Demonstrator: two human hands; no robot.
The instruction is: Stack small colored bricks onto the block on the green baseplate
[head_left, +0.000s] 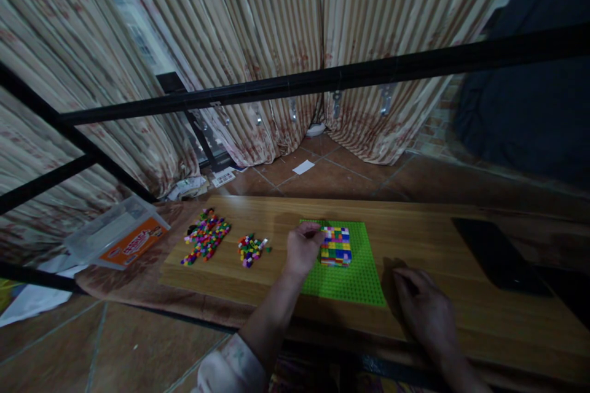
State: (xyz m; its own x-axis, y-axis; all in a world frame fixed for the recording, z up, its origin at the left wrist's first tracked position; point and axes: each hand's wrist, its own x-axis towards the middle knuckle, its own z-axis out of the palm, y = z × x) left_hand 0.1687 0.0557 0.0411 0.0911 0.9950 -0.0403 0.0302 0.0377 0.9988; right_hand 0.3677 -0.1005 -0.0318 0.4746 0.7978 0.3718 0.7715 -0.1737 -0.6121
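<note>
Behind the counter [415, 227], striped curtains [276, 12] with reddish blotches hang down to a brown tiled floor [124, 331] — it spreads in front of the counter too. Higher than it runs a black rail [286, 84]; beyond its left end, window glass [133, 24] shows pale daylight — beyond its right, dim brick-patterned wall [433, 129].

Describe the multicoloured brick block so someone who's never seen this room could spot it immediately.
On the long wooden tabletop, find the bright green studded baseplate. On it, by the left hand, stands the multicoloured plastic brick block. Unlike the two loose multicoloured brick piles, it is neatly stacked and box-shaped.
</note>
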